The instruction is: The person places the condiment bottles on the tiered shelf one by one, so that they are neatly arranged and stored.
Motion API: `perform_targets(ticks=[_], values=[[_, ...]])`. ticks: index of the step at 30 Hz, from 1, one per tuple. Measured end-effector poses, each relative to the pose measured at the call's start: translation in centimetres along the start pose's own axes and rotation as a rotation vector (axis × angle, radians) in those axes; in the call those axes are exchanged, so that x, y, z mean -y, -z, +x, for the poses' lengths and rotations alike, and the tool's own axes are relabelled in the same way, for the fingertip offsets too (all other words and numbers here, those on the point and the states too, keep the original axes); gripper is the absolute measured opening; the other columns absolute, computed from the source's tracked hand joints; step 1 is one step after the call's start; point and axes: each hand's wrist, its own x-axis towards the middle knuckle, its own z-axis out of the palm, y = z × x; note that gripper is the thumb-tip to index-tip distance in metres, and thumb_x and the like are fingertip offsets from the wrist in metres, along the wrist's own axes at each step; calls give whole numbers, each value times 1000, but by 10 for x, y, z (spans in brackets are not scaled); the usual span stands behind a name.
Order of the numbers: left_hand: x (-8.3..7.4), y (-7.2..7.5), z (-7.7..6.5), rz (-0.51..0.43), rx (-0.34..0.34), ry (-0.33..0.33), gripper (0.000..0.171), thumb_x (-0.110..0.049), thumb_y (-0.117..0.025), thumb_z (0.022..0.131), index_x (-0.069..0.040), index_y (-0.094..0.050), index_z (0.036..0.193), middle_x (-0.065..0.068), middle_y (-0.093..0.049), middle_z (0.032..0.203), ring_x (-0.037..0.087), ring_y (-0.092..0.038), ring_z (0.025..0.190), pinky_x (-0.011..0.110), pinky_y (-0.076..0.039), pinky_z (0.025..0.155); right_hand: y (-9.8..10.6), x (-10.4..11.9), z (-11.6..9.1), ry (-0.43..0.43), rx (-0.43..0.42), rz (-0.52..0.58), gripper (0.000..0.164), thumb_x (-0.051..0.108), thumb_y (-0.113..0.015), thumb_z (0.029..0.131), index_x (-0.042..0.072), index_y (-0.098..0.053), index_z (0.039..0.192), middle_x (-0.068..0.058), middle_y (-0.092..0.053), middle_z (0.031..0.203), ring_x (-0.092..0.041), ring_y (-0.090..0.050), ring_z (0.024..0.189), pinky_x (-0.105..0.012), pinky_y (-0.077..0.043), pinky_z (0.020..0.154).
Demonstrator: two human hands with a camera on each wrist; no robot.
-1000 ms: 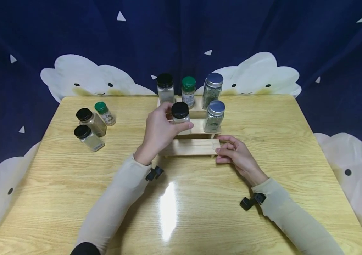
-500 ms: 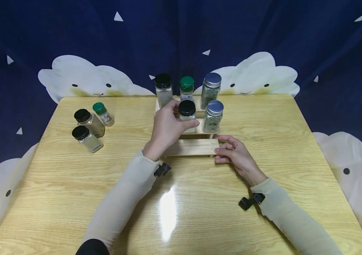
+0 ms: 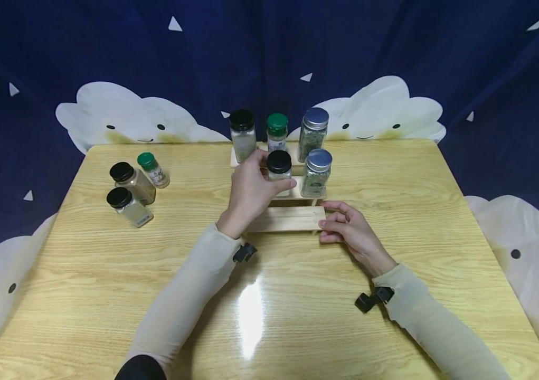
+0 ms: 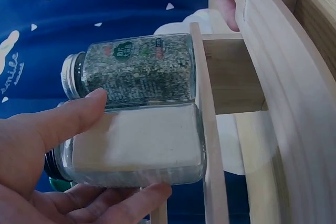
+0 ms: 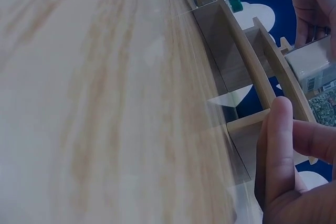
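Note:
My left hand [image 3: 252, 190] grips a glass spice jar [image 4: 136, 137] of pale powder with a black lid [image 3: 280, 161], thumb on one side and fingers on the other. The jar stands on the middle tier of a three-step wooden spice rack [image 3: 283, 219]. Right beside it is a silver-lidded jar of green herbs [image 4: 139, 69], on the same tier. My right hand [image 3: 352, 229] holds the right end of the rack's lowest tier between thumb and fingers. Its fingertips [image 5: 281, 109] show at the wood in the right wrist view.
On the top tier stand a black-lidded jar [image 3: 243, 138], a green-capped bottle [image 3: 277, 134] and another silver-lidded herb jar [image 3: 313, 136]. At the table's left are two black-lidded jars, one tan [image 3: 137, 184] and one pale [image 3: 133, 208], plus a green-capped bottle [image 3: 155, 171]. A patterned curtain [image 3: 269, 53] hangs behind.
My left hand has carried the black-lidded jar rightward along the middle tier, closer to the silver-lidded jar; it has barely moved in the last half second. My right hand keeps its hold on the rack.

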Motion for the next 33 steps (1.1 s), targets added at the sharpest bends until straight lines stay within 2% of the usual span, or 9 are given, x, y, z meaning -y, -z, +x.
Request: perform_targets(ticks=[6, 14, 21, 28, 33], values=[[0, -3, 2, 24, -13, -21, 59, -18, -101, 81, 3, -69, 126, 13, -62, 114, 27, -57, 92, 35, -48, 75, 0, 1, 0, -1, 1, 2, 54, -17, -60, 103, -13, -41, 154, -7, -69, 89, -17, -75, 69, -30, -68, 70], [1, -5, 2, 34, -19, -15, 61, -19, -101, 82, 3, -69, 128, 12, -60, 111, 27, -56, 91, 35, -46, 74, 0, 1, 0, -2, 9, 3, 55, -17, -60, 103, -13, -41, 154, -8, -69, 90, -17, -75, 69, -30, -68, 70], [2, -7, 1, 41, -29, -28, 62, -20, -100, 83, 2, -68, 131, 12, -60, 110, 27, -56, 92, 37, -47, 76, 1, 0, 1, -1, 9, -1, 54, -16, -60, 103, -12, -41, 154, -8, -69, 90, -17, -75, 69, -30, -68, 70], [3, -10, -2, 52, -41, -46, 65, -21, -99, 85, 2, -66, 135, 14, -62, 116, 28, -60, 101, 41, -53, 84, 1, 0, 1, -9, 2, -6, 54, -16, -61, 103, -12, -42, 154, -8, -69, 90, -17, -74, 69, -30, -68, 69], [5, -12, -4, 46, -52, -51, 67, -22, -99, 85, 2, -64, 138, 15, -62, 117, 29, -60, 101, 43, -52, 84, 1, 0, 1, -10, 3, -12, 55, -16, -60, 103, -12, -41, 154, -7, -69, 90, -17, -74, 69, -30, -68, 69]])
